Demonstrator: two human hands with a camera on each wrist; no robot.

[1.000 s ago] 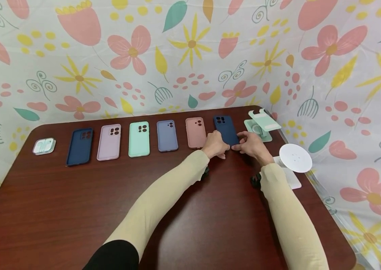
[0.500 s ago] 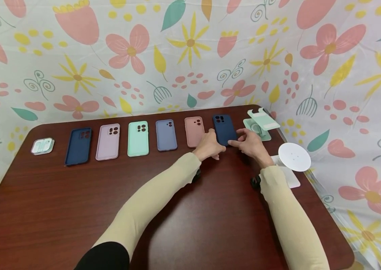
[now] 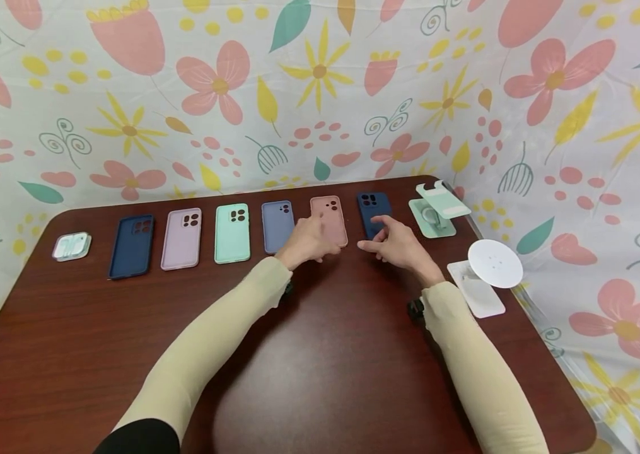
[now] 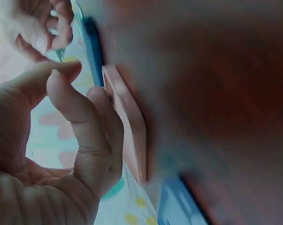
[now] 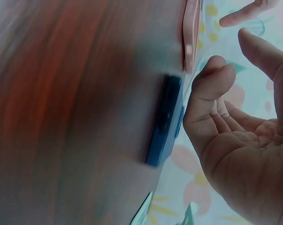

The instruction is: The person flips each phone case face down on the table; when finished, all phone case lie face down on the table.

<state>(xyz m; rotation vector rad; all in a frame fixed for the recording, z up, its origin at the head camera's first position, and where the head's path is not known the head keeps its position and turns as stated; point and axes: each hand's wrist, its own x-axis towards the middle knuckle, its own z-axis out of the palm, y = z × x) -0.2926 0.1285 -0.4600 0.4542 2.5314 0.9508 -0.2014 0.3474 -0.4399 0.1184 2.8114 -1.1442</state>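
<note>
My left hand (image 3: 309,240) is over the lower left part of a pink phone case (image 3: 337,222), with its fingers loosely bent and nothing between them. A periwinkle phone case (image 3: 277,226) lies partly behind that hand. In the left wrist view the fingertips overlap the edge of the pink case (image 4: 132,126). My right hand (image 3: 401,247) hovers before a dark blue phone case (image 3: 371,211) and hides its lower end. The right wrist view shows thumb and bent forefinger apart, holding nothing, beside the dark blue case (image 5: 164,124).
Further left in the row lie a mint phone case (image 3: 232,236), a lilac one (image 3: 180,243), another dark blue one (image 3: 131,247) and a small clear box (image 3: 72,246). At right stand a mint folding stand (image 3: 439,211) and a white stand with a round plate (image 3: 495,263).
Both hands have let go of the right dark blue case and moved left, the left one farther, coming over the pink case. The cases have stayed in the row.
</note>
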